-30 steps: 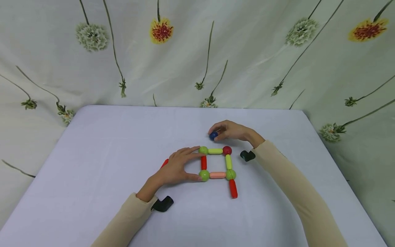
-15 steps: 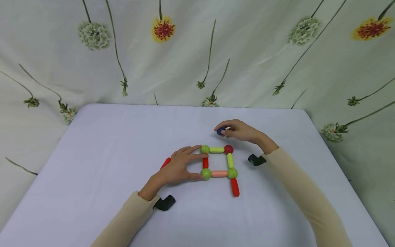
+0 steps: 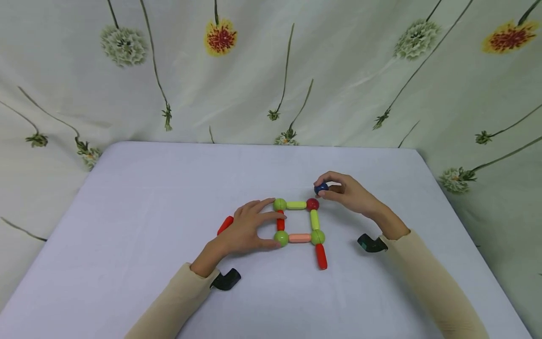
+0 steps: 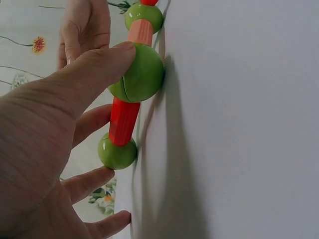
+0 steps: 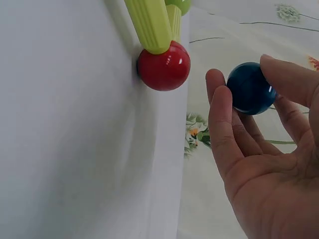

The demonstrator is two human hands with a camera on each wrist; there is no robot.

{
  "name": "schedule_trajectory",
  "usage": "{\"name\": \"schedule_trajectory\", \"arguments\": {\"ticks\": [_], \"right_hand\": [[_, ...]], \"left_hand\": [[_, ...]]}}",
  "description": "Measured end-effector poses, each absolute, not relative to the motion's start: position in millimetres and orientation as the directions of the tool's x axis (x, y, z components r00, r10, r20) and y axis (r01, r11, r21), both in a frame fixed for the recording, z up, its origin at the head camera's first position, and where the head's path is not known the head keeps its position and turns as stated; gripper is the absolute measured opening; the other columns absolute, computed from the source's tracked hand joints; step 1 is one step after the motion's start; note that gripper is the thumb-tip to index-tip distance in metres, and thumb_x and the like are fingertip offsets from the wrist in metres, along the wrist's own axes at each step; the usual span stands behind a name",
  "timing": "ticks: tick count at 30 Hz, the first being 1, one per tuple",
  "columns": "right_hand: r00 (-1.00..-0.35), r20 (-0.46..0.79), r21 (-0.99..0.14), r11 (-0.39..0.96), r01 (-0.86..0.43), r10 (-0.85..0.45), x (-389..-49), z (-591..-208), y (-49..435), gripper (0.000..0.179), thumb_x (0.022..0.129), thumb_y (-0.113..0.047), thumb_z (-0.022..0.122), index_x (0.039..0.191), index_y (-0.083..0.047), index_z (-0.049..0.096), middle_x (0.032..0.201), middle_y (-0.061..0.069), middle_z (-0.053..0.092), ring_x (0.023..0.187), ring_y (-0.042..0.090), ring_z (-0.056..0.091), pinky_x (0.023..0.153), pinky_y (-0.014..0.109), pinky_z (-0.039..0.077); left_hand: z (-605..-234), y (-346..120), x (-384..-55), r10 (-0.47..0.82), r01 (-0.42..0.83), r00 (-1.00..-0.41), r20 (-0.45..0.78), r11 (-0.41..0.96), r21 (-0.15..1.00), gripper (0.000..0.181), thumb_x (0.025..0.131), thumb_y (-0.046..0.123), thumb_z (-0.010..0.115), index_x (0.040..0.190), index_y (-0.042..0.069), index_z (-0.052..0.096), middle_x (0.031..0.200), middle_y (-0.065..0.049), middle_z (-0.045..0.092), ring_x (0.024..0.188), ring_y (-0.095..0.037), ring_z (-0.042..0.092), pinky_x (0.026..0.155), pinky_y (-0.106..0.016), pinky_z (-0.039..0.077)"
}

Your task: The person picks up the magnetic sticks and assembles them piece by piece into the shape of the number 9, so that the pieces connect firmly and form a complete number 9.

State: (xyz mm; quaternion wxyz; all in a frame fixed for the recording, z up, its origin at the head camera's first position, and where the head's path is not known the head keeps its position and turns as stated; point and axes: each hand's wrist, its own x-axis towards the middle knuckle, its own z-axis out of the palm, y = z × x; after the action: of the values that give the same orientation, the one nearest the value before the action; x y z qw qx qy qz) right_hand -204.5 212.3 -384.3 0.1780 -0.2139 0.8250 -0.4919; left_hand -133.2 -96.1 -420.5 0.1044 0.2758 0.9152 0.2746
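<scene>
A square of coloured building sticks and balls lies on the white table. Its left side has two green balls joined by a red stick (image 4: 122, 122). My left hand (image 3: 245, 226) spans that side, its thumb on the near green ball (image 4: 142, 74) and a fingertip at the far green ball (image 4: 117, 151). My right hand (image 3: 349, 193) pinches a blue ball (image 5: 250, 88) between thumb and fingertips. The blue ball is raised just beyond the red ball (image 5: 164, 65) at the square's far right corner, with a gap between them in the right wrist view.
A red stick (image 3: 321, 256) extends toward me from the near right green ball (image 3: 318, 237). Another red stick (image 3: 225, 225) lies partly behind my left hand. A flower-printed curtain (image 3: 245, 94) hangs behind the table (image 3: 148, 188).
My right hand has carried the blue ball rightward, then a little nearer, from behind the square's far side to just beyond the red ball. My left hand has stayed on the square.
</scene>
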Motion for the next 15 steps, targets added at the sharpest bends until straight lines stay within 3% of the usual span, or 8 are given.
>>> {"name": "schedule_trajectory", "arguments": {"ticks": [8, 15], "right_hand": [[-0.859, -0.105, -0.86, 0.479, -0.175, -0.502, -171.6, -387.9, 224.1, 0.036, 0.098, -0.016, 0.065, 0.132, -0.006, 0.06, 0.126, 0.012, 0.063, 0.106, 0.035, 0.065, 0.089, 0.043, 0.057], [-0.83, -0.092, -0.851, 0.477, -0.222, -0.551, -147.1, -397.0, 231.8, 0.031, 0.094, -0.018, 0.071, 0.123, -0.008, 0.065, 0.12, 0.004, 0.066, 0.108, 0.026, 0.063, 0.093, 0.029, 0.054]], "left_hand": [[-419.1, -99.1, -133.8, 0.533, 0.43, -0.846, -0.017, 0.699, 0.571, 0.061, 0.082, 0.04, 0.081, 0.138, 0.03, 0.06, 0.162, -0.009, 0.032, 0.144, -0.043, 0.031, 0.109, -0.071, 0.025], [-415.9, -99.1, -140.4, 0.518, 0.403, -0.854, -0.048, 0.718, 0.567, 0.061, 0.083, 0.042, 0.079, 0.139, 0.03, 0.059, 0.163, -0.009, 0.03, 0.141, -0.042, 0.035, 0.107, -0.069, 0.028]]}}
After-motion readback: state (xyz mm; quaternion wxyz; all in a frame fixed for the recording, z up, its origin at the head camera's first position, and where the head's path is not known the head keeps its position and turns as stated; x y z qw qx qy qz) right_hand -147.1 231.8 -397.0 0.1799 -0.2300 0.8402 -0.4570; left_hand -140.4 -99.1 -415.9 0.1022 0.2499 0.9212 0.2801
